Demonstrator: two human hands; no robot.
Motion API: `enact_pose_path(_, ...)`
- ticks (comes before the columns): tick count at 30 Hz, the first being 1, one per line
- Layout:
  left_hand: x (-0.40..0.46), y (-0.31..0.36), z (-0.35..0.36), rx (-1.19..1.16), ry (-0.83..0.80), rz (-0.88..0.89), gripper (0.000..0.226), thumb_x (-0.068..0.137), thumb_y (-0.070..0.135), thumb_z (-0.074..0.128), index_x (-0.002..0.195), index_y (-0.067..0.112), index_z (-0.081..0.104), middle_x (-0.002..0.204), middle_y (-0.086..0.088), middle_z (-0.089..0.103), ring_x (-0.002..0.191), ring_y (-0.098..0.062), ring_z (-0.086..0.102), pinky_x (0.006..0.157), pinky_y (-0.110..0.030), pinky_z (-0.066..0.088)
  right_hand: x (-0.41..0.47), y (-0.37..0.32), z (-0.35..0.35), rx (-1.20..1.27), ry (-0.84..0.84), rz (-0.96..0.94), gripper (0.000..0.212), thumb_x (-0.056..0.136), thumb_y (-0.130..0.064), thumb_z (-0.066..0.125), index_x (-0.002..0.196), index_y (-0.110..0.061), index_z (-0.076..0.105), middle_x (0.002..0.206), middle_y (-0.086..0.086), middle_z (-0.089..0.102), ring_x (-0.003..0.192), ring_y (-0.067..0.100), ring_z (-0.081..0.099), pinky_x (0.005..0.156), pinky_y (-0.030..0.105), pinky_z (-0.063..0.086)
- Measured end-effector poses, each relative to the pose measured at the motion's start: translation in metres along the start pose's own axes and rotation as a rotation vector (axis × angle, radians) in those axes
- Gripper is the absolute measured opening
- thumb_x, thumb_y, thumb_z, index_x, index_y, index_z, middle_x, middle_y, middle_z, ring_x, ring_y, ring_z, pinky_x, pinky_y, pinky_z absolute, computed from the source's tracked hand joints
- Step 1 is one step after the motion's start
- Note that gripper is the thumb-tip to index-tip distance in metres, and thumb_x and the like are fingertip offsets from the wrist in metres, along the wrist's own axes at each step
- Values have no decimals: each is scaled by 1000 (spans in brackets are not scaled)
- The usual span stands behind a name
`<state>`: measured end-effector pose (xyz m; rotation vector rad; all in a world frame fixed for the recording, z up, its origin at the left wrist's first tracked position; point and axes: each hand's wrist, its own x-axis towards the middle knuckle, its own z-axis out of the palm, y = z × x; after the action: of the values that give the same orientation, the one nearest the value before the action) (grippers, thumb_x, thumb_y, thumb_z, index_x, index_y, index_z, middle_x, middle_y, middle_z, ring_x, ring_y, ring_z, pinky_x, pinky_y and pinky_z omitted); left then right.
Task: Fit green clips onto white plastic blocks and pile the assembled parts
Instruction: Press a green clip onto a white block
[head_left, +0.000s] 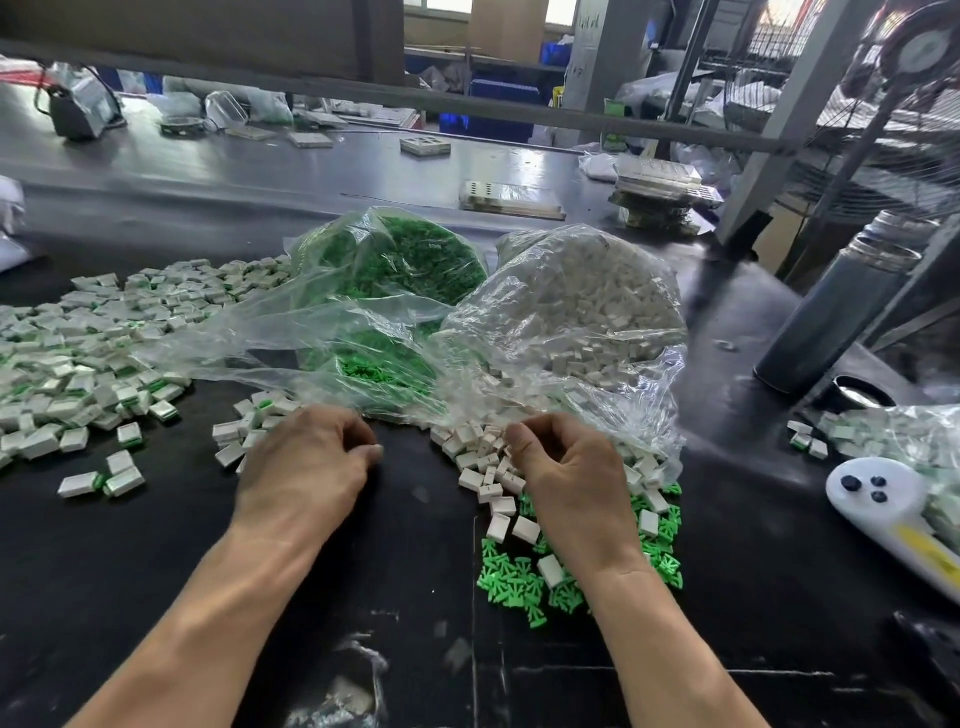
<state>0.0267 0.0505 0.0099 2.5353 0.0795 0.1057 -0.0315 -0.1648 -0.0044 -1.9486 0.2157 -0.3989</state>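
Both hands hover low over the dark table (156, 597), near its front edge. The left hand (306, 467) has its fingers curled in, thumb meeting fingertips; whether a small part sits in that pinch cannot be told. The right hand (566, 478) is curled the same way above the spilled white blocks (493, 483), and whether it holds one cannot be told either. Loose green clips (519, 582) lie on the table under and beside the right wrist, mixed with a few blocks. Behind the hands, toward the middle of the table, sit two open clear bags: the bag of clips (395, 260) on the left, touching the bag of blocks (587, 291) on the right. The pile of assembled parts (93, 343) spreads along the left edge. A grey flask (836, 317) stands upright near the right edge.
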Motion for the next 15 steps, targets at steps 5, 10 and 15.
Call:
enact_pose_path(5,12,-15,-14,263,161,-25,15,92,26,76,105,32,76,114,-4,71,109,-32,63,96,-45,49,5,3,-13,-97,44,30,14,100,-35,67,88,-30,71,76,-15,71,78,-9,64,61,6,45)
enact_pose_path(10,4,-6,-7,168,190,60,7,91,35,77,93,28,76,100,-2,71,99,-29,65,89,-42,52,12,6,-30,-282,41,63,12,98,-36,70,90,-28,74,79,-14,68,77,1,63,70,25,48)
enact_pose_path(15,-14,13,16,-68,-16,229,5,91,35,78,90,36,73,89,23,66,85,1,61,81,-26,48,14,4,-39,-391,-41,159,12,94,-35,76,83,-29,76,80,-15,70,81,3,65,84,37,59)
